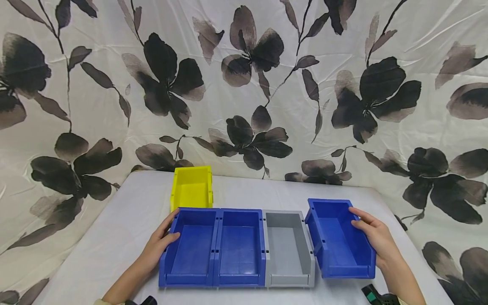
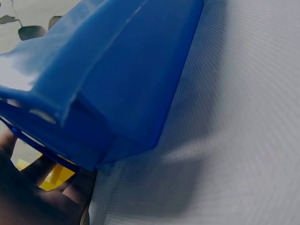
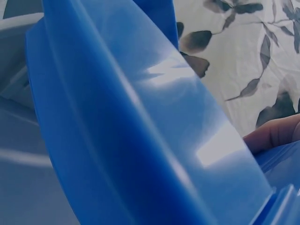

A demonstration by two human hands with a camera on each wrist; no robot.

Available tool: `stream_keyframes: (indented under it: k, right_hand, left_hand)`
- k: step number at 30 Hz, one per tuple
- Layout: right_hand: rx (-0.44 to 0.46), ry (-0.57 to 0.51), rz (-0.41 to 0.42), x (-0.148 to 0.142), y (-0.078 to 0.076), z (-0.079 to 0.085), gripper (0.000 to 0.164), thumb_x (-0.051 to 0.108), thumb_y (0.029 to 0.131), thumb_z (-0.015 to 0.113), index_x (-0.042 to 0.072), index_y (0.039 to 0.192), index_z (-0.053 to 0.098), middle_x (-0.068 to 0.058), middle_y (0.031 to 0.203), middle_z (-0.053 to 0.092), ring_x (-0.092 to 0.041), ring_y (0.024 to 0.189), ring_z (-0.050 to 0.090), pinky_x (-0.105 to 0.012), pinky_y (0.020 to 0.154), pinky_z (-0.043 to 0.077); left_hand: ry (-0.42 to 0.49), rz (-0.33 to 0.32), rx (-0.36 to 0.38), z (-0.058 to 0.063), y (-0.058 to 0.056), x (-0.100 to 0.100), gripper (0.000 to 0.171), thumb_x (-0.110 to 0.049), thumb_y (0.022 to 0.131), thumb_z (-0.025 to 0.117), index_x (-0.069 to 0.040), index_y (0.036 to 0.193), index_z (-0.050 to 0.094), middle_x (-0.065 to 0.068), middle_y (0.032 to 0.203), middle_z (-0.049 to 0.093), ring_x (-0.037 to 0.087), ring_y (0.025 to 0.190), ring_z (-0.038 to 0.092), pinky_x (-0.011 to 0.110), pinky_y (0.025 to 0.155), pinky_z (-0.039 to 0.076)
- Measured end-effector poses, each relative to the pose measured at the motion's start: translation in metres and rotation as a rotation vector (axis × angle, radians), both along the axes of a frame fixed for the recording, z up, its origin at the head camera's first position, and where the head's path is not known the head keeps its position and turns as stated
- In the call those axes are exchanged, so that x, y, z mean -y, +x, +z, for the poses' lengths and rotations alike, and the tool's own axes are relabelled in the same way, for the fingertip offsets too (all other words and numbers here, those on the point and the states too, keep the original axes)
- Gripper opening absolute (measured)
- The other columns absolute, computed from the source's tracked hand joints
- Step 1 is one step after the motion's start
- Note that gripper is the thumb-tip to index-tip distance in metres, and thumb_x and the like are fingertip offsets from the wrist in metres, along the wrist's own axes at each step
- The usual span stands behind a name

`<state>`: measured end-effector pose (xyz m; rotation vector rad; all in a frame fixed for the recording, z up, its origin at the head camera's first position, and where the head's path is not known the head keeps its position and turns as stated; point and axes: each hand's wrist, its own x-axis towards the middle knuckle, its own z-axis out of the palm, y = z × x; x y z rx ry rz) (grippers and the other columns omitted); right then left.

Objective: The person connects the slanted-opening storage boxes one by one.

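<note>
Two blue storage bins and a grey bin [image 1: 287, 243] stand side by side in a row. My left hand [image 1: 157, 243] grips the outer left wall of the leftmost blue bin [image 1: 192, 250], thumb over its rim. The second blue bin [image 1: 241, 250] sits between that one and the grey bin. With my right hand [image 1: 377, 239] I hold another blue bin [image 1: 339, 241] by its right rim. This bin is tilted, its upper left edge close to the grey bin's right side. In the right wrist view, the held bin [image 3: 140, 112] fills most of the picture.
A yellow bin [image 1: 192, 188] stands behind the leftmost blue bin. Everything rests on a table with a white cover [image 1: 95, 241]. A floral cloth [image 1: 251, 97] hangs behind the table's far edge.
</note>
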<state>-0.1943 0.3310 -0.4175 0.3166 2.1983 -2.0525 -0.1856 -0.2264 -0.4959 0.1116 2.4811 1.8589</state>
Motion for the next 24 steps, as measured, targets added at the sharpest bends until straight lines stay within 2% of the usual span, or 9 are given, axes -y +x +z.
stream_keyframes:
  k: [8,13,18,24]
  right_hand:
    - [-0.023,0.104,-0.003,0.006,-0.003,0.002,0.045,0.02,0.099,0.055,0.018,0.144,0.05,-0.015,0.156,0.022,-0.036,0.142,0.017,-0.06,0.11,0.015]
    - [-0.044,0.15,0.001,0.007,-0.006,0.0,0.046,0.022,0.099,0.056,0.012,0.144,0.049,-0.016,0.152,0.028,-0.033,0.137,0.024,-0.055,0.108,0.019]
    - [-0.033,0.164,-0.018,0.006,-0.004,-0.005,0.045,0.023,0.099,0.056,0.014,0.143,0.051,-0.014,0.151,0.03,-0.03,0.135,0.026,-0.051,0.107,0.021]
    - [-0.006,0.162,-0.029,0.005,-0.004,-0.008,0.042,0.022,0.099,0.056,0.018,0.141,0.054,-0.015,0.153,0.028,-0.033,0.14,0.021,-0.055,0.11,0.015]
  left_hand:
    - [-0.013,0.003,-0.004,0.002,0.001,0.003,0.065,-0.016,0.098,0.049,-0.029,0.156,0.022,0.016,0.159,0.018,0.042,0.142,0.015,0.063,0.109,0.011]
    - [-0.01,-0.001,-0.013,0.001,-0.001,0.002,0.064,-0.018,0.098,0.05,-0.029,0.155,0.023,0.017,0.158,0.019,0.043,0.142,0.016,0.065,0.108,0.013]
    - [0.0,-0.004,-0.008,0.0,-0.002,0.001,0.064,-0.02,0.098,0.05,-0.029,0.155,0.023,0.017,0.158,0.019,0.043,0.141,0.017,0.066,0.108,0.015]
    - [0.005,-0.003,0.002,0.0,-0.001,0.001,0.064,-0.02,0.099,0.05,-0.03,0.155,0.022,0.017,0.158,0.018,0.044,0.141,0.017,0.066,0.107,0.015]
